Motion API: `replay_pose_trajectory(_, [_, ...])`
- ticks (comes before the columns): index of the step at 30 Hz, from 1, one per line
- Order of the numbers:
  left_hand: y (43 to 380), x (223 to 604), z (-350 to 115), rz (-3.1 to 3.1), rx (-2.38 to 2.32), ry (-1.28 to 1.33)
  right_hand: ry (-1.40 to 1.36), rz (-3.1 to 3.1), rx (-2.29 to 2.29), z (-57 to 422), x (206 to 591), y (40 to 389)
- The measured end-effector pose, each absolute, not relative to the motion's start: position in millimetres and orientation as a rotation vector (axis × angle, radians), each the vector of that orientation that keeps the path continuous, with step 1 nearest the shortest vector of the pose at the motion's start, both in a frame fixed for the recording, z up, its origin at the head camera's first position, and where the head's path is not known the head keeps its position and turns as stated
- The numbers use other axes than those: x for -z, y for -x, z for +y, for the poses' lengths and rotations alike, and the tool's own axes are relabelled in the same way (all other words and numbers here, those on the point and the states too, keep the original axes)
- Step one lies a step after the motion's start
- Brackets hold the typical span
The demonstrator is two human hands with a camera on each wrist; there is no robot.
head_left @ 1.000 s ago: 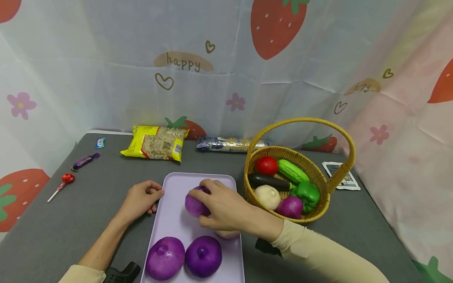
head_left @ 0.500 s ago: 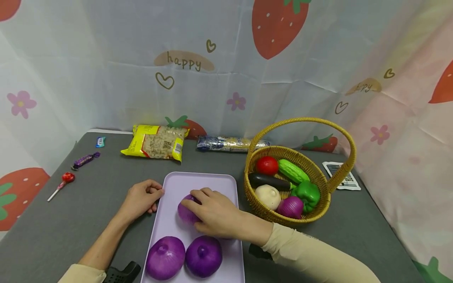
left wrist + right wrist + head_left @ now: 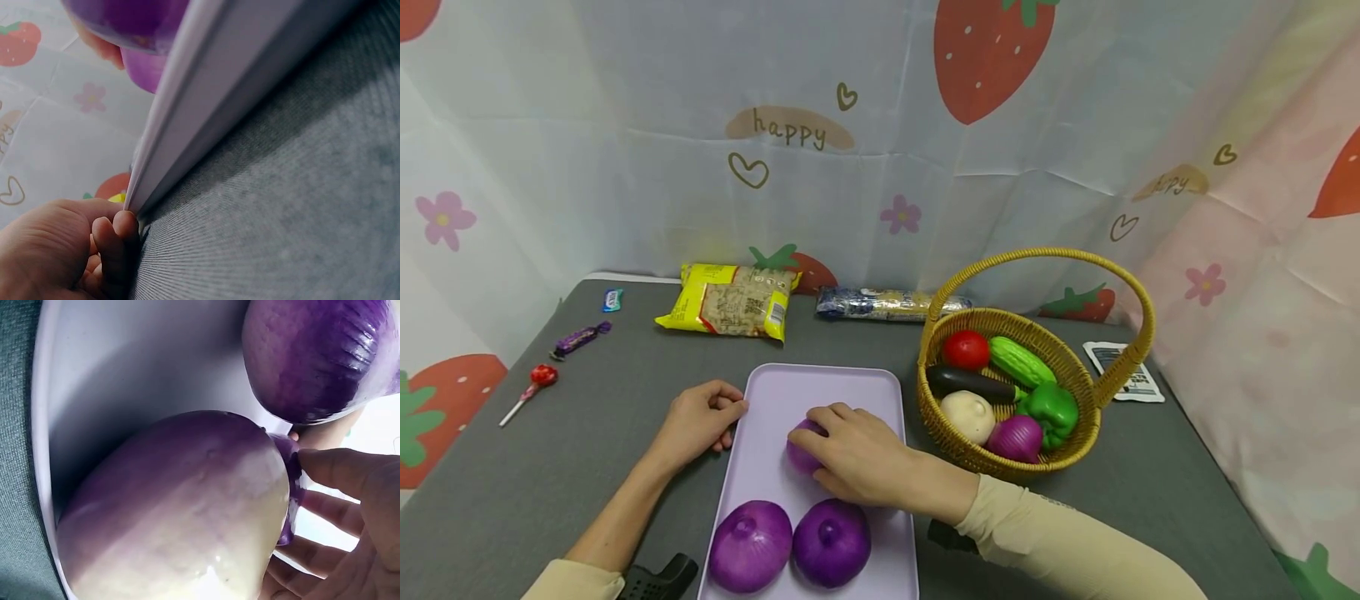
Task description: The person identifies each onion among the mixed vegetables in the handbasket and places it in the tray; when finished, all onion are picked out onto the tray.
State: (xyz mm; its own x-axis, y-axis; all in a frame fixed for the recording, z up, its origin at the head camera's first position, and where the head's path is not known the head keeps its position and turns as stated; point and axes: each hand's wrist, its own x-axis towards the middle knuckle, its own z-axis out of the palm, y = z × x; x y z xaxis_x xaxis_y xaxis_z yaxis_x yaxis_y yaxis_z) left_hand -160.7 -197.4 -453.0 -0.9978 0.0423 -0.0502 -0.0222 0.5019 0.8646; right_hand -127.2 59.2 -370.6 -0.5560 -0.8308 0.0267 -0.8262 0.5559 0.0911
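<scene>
On the pale lilac tray (image 3: 820,379), my right hand (image 3: 865,458) grips a small purple onion (image 3: 803,446), fingers over its top. The hand hides much of that onion in the head view. In the right wrist view, a large purple-and-white bulb (image 3: 181,512) lies in the tray close to the fingers, with the gripped onion (image 3: 292,487) partly behind it. Two big purple onions, a lighter one (image 3: 751,546) and a darker one (image 3: 832,543), sit side by side at the tray's near end. My left hand (image 3: 700,421) pinches the tray's left rim (image 3: 156,119) between thumb and fingertips.
Right of the tray stands a wicker basket (image 3: 1086,446) of several vegetables, its handle arching high. A yellow snack bag (image 3: 730,302) and a long foil pack (image 3: 880,305) lie at the back. A lollipop (image 3: 541,377) and two wrapped sweets lie left; a white sachet (image 3: 1138,387) lies far right.
My right hand and the small onion have shifted a little left and nearer me over the second, with a slight move back right lately. The left hand has stayed at the rim.
</scene>
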Motion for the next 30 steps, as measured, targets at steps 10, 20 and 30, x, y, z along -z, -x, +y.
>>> replay_pose_trajectory(10, [160.9, 453.7, -197.0, 2.676, -1.532, -0.022, -1.474, -2.685, 0.039, 56.2, 368.1, 127.1])
replay_pose_trajectory(20, [161.5, 455.0, -197.1, 2.681, -1.524, -0.020, -1.411, -2.686, -0.026, 58.0, 371.5, 127.3])
replay_pose_trajectory(30, [161.2, 453.5, -197.6, 2.674, -1.529, -0.023, -1.413, -2.691, 0.005, 56.5, 371.4, 129.2])
